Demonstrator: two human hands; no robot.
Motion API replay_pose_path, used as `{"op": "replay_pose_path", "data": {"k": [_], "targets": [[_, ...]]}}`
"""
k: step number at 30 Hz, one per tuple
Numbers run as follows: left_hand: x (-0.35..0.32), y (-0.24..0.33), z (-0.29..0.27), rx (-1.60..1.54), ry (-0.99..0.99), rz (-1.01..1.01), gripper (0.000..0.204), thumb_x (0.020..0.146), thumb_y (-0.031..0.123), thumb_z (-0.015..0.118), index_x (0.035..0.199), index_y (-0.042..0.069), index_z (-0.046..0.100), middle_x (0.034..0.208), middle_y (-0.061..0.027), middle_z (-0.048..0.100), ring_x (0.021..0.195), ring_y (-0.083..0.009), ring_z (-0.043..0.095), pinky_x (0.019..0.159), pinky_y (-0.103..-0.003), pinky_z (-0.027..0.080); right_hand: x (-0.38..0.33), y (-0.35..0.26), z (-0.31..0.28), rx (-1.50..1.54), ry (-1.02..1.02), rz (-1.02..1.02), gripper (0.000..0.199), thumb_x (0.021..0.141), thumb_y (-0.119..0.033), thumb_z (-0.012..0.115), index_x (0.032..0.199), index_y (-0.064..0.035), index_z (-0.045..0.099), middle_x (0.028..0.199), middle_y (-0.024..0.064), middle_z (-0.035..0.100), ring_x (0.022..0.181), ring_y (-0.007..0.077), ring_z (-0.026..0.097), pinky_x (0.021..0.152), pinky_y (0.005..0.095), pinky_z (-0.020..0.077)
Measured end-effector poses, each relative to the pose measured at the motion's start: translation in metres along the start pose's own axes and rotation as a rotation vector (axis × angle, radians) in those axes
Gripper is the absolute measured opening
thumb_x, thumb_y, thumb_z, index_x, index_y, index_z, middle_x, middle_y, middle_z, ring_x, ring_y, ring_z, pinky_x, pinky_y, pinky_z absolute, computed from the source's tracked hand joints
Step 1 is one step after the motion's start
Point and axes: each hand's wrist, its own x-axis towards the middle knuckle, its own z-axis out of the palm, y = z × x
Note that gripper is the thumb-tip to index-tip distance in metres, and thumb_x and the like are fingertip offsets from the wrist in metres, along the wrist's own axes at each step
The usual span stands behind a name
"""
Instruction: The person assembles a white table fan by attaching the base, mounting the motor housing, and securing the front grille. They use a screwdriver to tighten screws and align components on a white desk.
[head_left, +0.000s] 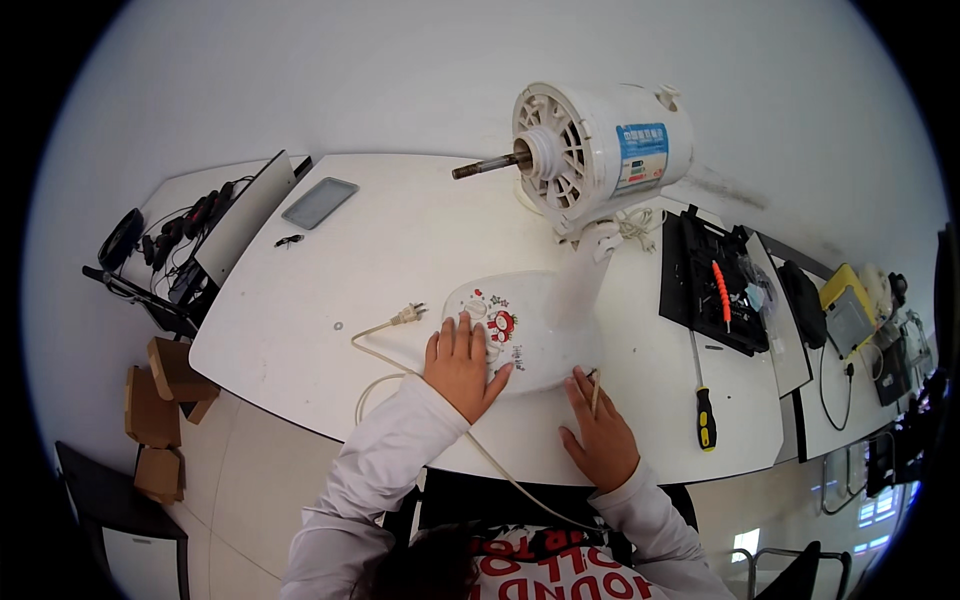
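Note:
A white electric fan stands on the table without blades; its motor housing [640, 130] shows a bare metal shaft [490, 165] pointing left. My left hand [462, 365] lies flat on the left side of the fan base [545, 300], fingers stretched out beside a red cartoon print. My right hand [602, 435] rests at the base's near right edge with fingers extended, holding nothing that I can see. A beige power cord [510, 475] shows by its fingers at the base's edge. The cord also passes below my left wrist to a plug [408, 314] left of the base.
On the right lie a yellow-and-black screwdriver [706, 420] and an open black tool case [720, 280] with a red-orange rod. A grey tray [320, 203], a short black cable [289, 241] and a small ring [338, 326] are on the left. Cardboard boxes [155, 420] stand beyond the table's left edge.

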Motion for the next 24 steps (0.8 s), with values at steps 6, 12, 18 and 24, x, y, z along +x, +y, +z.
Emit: {"op": "replay_pose_path", "data": {"k": [6, 12, 18, 24], "targets": [[-0.003, -0.002, 0.003, -0.033, 0.013, -0.004, 0.060, 0.081, 0.039, 0.056, 0.119, -0.006, 0.047, 0.127, -0.0278, 0.043, 0.116, -0.0439, 0.039, 0.097, -0.048, 0.032, -0.010, 0.012, -0.021, 0.154, -0.011, -0.058, 0.053, 0.079, -0.009, 0.060, 0.130, -0.0116, 0.044, 0.133, 0.0176, 0.043, 0.117, 0.0364, 0.045, 0.096, 0.0393, 0.0393], [0.000, -0.002, 0.001, -0.122, 0.012, -0.023, 0.059, 0.079, 0.034, 0.061, 0.119, -0.005, 0.042, 0.127, -0.0270, 0.042, 0.116, -0.0445, 0.039, 0.094, -0.048, 0.037, -0.050, 0.042, -0.045, 0.077, 0.392, 0.282, 0.043, 0.083, -0.006, 0.055, 0.125, -0.0018, 0.047, 0.121, 0.0161, 0.054, 0.111, 0.0326, 0.051, 0.094, 0.0370, 0.0399], [-0.001, -0.007, 0.000, -0.129, 0.016, -0.020, 0.058, 0.080, 0.032, 0.061, 0.121, -0.005, 0.041, 0.127, -0.0226, 0.044, 0.114, -0.0418, 0.041, 0.091, -0.048, 0.038, -0.105, 0.100, -0.031, -0.459, 0.404, 0.702, 0.048, 0.083, -0.018, 0.059, 0.125, 0.0000, 0.044, 0.121, 0.0173, 0.049, 0.107, 0.0350, 0.049, 0.087, 0.0401, 0.0438], [0.015, -0.015, -0.022, -0.421, 0.068, -0.036, 0.051, 0.081, 0.021, 0.061, 0.122, -0.003, 0.043, 0.117, -0.0179, 0.054, 0.109, -0.0336, 0.050, 0.092, -0.042, 0.039, -0.109, 0.112, -0.027, -0.403, 0.376, 0.864, 0.037, 0.083, -0.023, 0.060, 0.111, -0.0005, 0.053, 0.112, 0.0146, 0.053, 0.097, 0.0331, 0.051, 0.078, 0.0398, 0.0461]]}}
